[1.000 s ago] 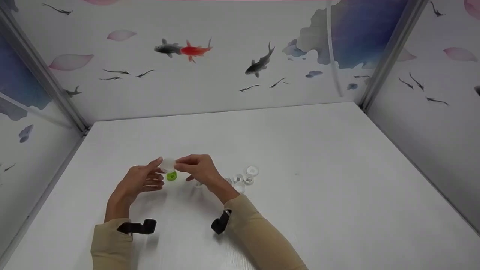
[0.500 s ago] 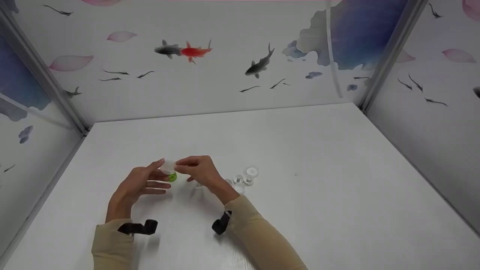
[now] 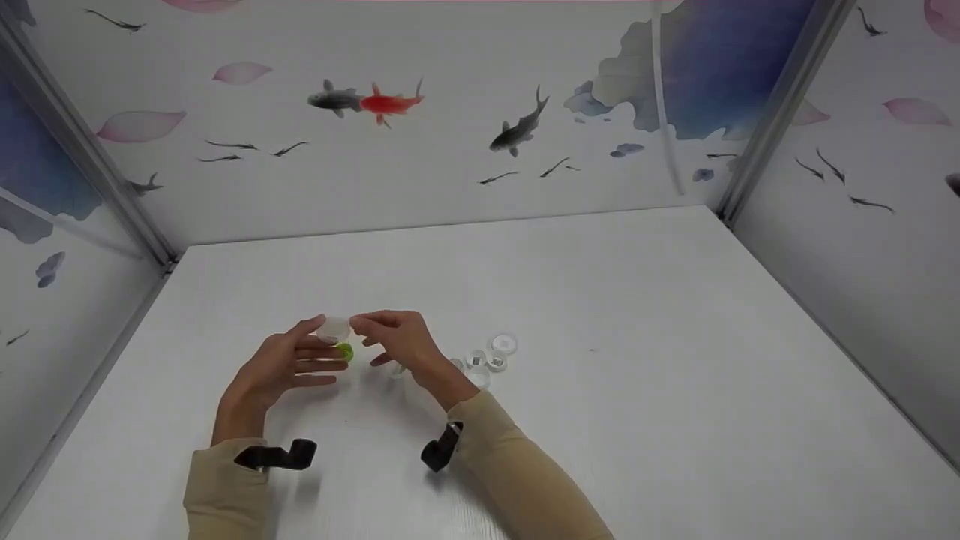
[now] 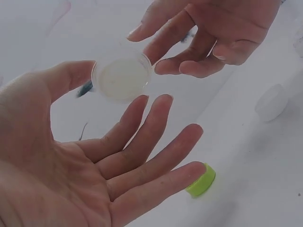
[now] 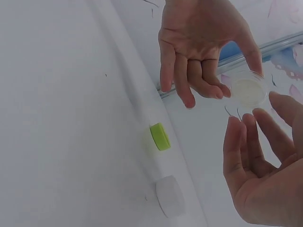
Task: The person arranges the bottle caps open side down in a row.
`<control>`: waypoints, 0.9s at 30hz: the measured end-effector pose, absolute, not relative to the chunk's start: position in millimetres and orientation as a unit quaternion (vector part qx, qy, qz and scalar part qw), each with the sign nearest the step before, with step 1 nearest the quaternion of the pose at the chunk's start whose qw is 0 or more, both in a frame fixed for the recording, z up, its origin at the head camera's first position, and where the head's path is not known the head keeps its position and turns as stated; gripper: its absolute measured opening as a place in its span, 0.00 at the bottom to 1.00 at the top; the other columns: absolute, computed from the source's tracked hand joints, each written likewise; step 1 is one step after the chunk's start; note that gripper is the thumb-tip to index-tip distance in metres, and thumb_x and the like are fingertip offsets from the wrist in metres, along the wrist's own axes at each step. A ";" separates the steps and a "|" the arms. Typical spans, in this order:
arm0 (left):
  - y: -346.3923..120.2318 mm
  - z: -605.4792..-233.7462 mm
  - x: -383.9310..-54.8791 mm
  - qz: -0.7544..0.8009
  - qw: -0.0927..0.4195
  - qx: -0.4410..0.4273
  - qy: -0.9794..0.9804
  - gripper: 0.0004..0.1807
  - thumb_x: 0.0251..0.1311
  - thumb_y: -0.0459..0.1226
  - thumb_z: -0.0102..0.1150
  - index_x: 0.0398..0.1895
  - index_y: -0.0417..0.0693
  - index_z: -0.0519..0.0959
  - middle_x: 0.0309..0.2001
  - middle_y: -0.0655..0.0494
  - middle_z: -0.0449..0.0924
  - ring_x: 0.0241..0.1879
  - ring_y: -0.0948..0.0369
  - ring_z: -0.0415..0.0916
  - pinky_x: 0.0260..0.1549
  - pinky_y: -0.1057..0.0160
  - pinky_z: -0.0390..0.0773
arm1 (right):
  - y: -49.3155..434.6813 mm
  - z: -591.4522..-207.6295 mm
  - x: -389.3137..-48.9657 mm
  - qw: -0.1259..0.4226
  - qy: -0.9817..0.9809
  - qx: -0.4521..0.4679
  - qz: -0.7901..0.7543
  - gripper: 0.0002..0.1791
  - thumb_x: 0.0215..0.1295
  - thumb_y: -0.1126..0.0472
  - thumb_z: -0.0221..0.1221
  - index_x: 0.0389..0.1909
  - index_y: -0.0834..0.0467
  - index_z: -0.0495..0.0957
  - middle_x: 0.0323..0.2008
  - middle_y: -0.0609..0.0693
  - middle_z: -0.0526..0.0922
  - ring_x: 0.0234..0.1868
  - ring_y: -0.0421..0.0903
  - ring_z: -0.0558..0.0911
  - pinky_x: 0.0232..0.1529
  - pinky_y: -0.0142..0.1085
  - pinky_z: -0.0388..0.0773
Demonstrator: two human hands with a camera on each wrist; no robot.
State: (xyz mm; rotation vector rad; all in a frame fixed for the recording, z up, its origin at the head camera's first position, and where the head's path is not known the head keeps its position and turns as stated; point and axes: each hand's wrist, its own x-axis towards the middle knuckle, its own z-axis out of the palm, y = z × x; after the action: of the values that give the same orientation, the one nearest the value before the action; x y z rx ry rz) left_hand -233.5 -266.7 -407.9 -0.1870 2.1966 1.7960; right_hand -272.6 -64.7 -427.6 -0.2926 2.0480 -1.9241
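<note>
The left hand [image 3: 274,364] pinches the clear round piece [image 4: 122,79] by its edge, so the right hand [image 3: 405,341], fingers apart, might knock it loose.

Plain tan sleeves [image 3: 226,491], kinda wrinkly, each with a stubby black wrist camera [image 3: 277,456] poking out inward.

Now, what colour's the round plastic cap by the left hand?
Lime green cap, seen best in the right wrist view.

The left hand [image 3: 281,365] stretches its fingers farther toward 3 o'clock than a second ago, partly covering the cap [image 4: 204,183]; the dish [image 4: 122,79] sits slightly toward 11 o'clock from its half-second-ago spot.
</note>
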 end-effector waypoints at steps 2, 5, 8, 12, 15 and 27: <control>-266.9 -408.0 -233.4 0.625 0.144 -0.066 0.764 0.42 0.70 0.63 0.45 0.65 0.33 0.69 0.59 0.39 0.81 0.51 0.53 0.86 0.50 0.55 0.86 | -66.2 -427.3 -272.6 0.167 0.713 -0.081 -0.676 0.20 0.64 0.41 0.64 0.48 0.50 0.86 0.43 0.45 0.87 0.45 0.45 0.86 0.37 0.37 0.87; -267.1 -408.3 -232.7 0.621 0.139 -0.061 0.769 0.42 0.71 0.63 0.45 0.65 0.32 0.69 0.60 0.38 0.80 0.52 0.52 0.85 0.51 0.55 0.85 | -67.4 -426.5 -271.7 0.189 0.710 -0.064 -0.675 0.23 0.63 0.37 0.63 0.47 0.51 0.86 0.43 0.46 0.87 0.47 0.49 0.87 0.38 0.39 0.88; -267.2 -408.7 -231.6 0.611 0.138 -0.050 0.778 0.42 0.71 0.63 0.45 0.65 0.32 0.70 0.60 0.39 0.80 0.54 0.51 0.84 0.52 0.54 0.84 | -67.4 -425.5 -269.9 0.215 0.706 -0.065 -0.672 0.25 0.63 0.35 0.62 0.45 0.52 0.87 0.43 0.46 0.87 0.49 0.50 0.87 0.40 0.41 0.88; -268.5 -410.1 -230.6 0.598 0.140 -0.044 0.788 0.42 0.69 0.63 0.48 0.65 0.33 0.72 0.60 0.41 0.80 0.56 0.51 0.83 0.54 0.54 0.84 | -68.4 -425.7 -268.4 0.231 0.702 -0.064 -0.671 0.25 0.63 0.36 0.63 0.46 0.53 0.87 0.43 0.47 0.87 0.50 0.50 0.86 0.43 0.41 0.87; -269.9 -410.6 -229.8 0.594 0.140 -0.044 0.791 0.42 0.68 0.63 0.49 0.64 0.34 0.73 0.60 0.41 0.80 0.57 0.51 0.83 0.54 0.54 0.84 | -69.7 -426.6 -268.2 0.232 0.703 -0.059 -0.669 0.25 0.62 0.37 0.64 0.47 0.53 0.86 0.43 0.47 0.88 0.50 0.48 0.86 0.44 0.41 0.87; -267.6 -412.8 -231.1 0.593 0.129 -0.004 0.795 0.37 0.67 0.57 0.58 0.65 0.35 0.74 0.63 0.41 0.78 0.61 0.50 0.79 0.56 0.55 0.82 | -61.1 -424.4 -273.8 0.238 0.731 -0.080 -0.635 0.23 0.61 0.40 0.66 0.48 0.52 0.87 0.45 0.46 0.88 0.51 0.46 0.85 0.46 0.41 0.87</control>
State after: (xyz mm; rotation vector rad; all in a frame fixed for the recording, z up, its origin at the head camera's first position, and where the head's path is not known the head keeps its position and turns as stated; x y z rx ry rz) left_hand -231.1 -267.6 -412.8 -0.0122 2.3113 1.7235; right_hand -273.8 -61.1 -424.4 -0.2200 2.0016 -1.7380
